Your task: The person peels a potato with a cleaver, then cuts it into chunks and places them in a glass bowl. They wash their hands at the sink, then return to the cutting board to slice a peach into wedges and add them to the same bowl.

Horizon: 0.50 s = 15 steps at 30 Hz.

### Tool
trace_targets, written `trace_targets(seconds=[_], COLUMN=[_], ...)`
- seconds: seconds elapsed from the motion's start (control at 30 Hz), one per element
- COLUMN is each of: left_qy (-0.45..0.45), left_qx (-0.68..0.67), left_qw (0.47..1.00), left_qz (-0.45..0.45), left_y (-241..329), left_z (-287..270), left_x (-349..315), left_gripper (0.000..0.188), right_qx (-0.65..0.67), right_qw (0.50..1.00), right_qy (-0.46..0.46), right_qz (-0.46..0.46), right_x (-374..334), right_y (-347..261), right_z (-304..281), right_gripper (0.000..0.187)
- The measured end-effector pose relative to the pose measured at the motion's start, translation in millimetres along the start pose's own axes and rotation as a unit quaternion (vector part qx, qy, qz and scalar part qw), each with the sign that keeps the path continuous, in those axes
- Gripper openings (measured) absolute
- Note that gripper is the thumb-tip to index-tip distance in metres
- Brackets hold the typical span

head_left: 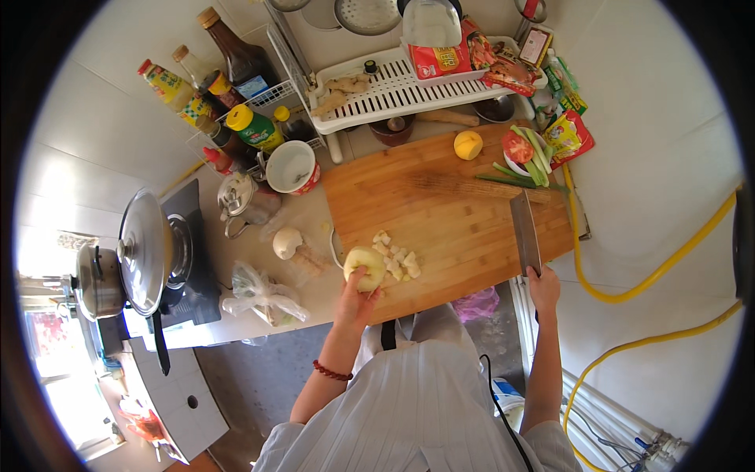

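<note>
My left hand (356,297) is closed on a round, pale yellow thing (370,262) at the near left edge of the wooden cutting board (464,256). Its middle looks hollow, but I cannot tell whether it is a small bowl or a peeled fruit. Just right of it, several pale chopped chunks (403,262) lie heaped on the board. In my right hand (543,288) is a cleaver (524,232), gripped by the handle at the board's near right edge. Its broad blade points away from me over the board.
Green stalks and cut tomato (517,147) sit at the far right, beside a yellow round piece (468,145). Behind stands a white slotted rack (393,86). A cup (292,167), kettle (245,197) and sauce bottles (244,55) stand left. A yellow hose (629,297) hangs at right.
</note>
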<state>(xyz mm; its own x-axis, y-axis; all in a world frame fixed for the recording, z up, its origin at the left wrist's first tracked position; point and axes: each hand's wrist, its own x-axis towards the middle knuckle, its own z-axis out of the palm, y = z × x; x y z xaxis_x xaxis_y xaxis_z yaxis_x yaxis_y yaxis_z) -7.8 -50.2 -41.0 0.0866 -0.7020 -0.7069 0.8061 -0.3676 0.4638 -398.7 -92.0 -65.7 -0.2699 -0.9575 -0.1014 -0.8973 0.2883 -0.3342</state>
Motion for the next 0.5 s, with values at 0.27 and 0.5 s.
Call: trace_targets(seconds=[0.27,0.5], left_qy=[-0.060,-0.052], left_qx=[0.156,0.259], left_qw=[0.986,0.965], left_qz=[-0.006,0.010], left_y=[-63.7,-99.4], left_z=[54.2,83.6], left_x=[38.3,64.3], left_gripper=[0.052,0.059], right_qx=[0.202,0.126], right_qw=[0.977,0.981], right_qy=[-0.060,-0.018], right_qz=[0.003,-0.148], right_x=[-39.6,-66.5], right_y=[-41.3,-54.7], right_z=[-11.8,-31.0], right_gripper=[0.024,0.016])
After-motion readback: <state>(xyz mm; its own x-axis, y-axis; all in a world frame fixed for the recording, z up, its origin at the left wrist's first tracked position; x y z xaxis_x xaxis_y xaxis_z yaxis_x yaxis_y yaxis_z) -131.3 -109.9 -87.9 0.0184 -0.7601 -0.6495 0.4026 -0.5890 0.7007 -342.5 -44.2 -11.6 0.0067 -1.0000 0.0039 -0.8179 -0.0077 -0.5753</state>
